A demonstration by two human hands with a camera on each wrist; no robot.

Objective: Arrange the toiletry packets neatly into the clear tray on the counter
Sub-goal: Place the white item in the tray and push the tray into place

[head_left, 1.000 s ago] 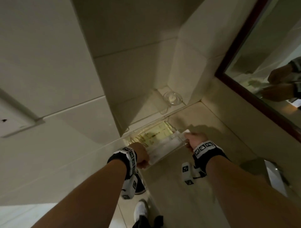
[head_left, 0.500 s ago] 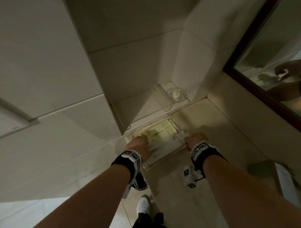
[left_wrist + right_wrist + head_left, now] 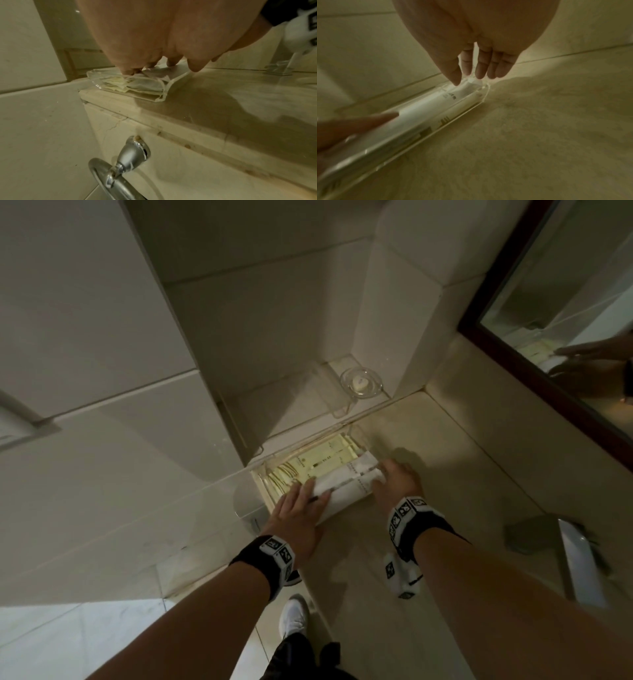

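Several white, pale-yellow packets [image 3: 346,484], clear tray [image 3: 359,436]

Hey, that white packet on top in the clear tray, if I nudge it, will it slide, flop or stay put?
The white packet looks thin and creased, so probably floppy and light. It lies rounded atop the yellow packets, so a nudge may slide it off. The left hand and right hand rest flat at its ends inside the clear tray, whose walls should stop it.

One clear tray [image 3: 360,436], two hands, one glass dish [image 3: 360,382], one mirror [image 3: 561,292]
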